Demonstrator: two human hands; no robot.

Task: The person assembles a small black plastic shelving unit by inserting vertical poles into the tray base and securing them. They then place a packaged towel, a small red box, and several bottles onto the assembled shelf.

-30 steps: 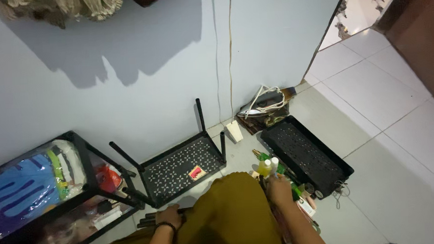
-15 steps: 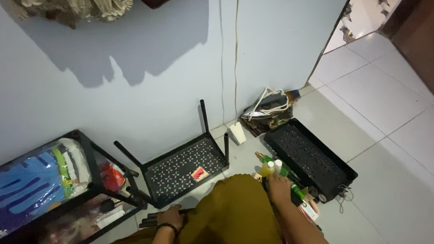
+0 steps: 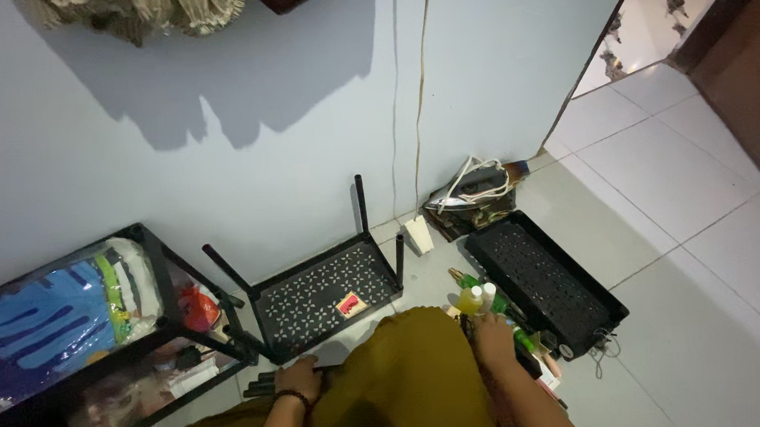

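So the left hand [image 3: 298, 381] is wrapped around a bundle of black metal rods [image 3: 263, 383] lying on the floor right next to the knee, fingers curled over the top of them. Those look like stiff, thin tubes, probably light one by one but prone to rolling and slipping apart if you only pinch one end, so I'd grab the whole bunch near the middle. The right hand [image 3: 494, 337] is down among a cluster of small bottles [image 3: 478, 297] standing just ahead of its fingertips; the fingers are bent onto something there, but I honestly can't tell if it's actually gripping one or only touching. The bottles look like smooth plastic, likely light and easy to knock over, so taking one round the body rather than the cap seems safer. Just in front of the left hand sits an upside-down black perforated shelf tier [image 3: 323, 288] with its legs sticking up, and past the right hand lies a matching black perforated tray [image 3: 545, 281]. Both look rigid with thin edges, so best held by the rim.
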